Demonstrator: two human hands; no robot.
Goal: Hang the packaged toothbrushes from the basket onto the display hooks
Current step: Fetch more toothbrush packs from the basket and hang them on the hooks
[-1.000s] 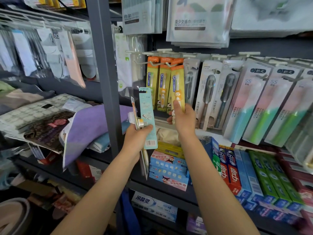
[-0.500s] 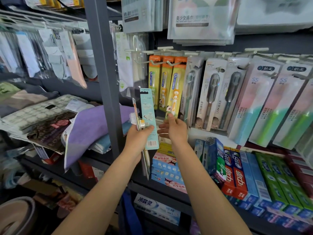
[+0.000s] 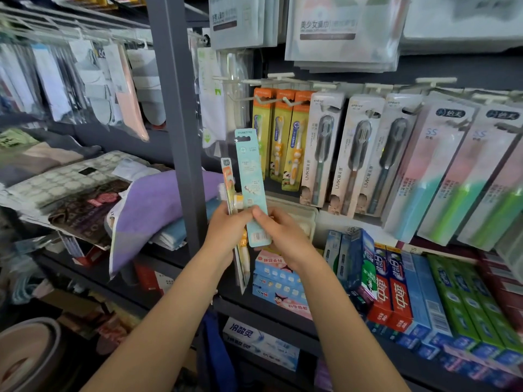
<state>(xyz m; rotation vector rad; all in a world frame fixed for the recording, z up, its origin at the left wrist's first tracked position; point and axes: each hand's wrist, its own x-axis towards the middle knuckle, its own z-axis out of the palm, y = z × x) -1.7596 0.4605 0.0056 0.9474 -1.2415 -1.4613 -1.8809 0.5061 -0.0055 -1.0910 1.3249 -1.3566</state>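
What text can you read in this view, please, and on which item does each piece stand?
"LMK": grey toothbrush packs.
"SPRING": top of the same packs.
"SS": pastel toothbrush packs.
"美少女湿巾": white pouch on the upper shelf.
"冷酸灵": box on the bottom shelf.
Teal pack in both hands: print too small to read.

A grey upright post [image 3: 175,114] divides dark shelving. Folded towels [image 3: 158,205] lie left of it; toothpaste boxes [image 3: 396,290] crowd the shelf on the right.
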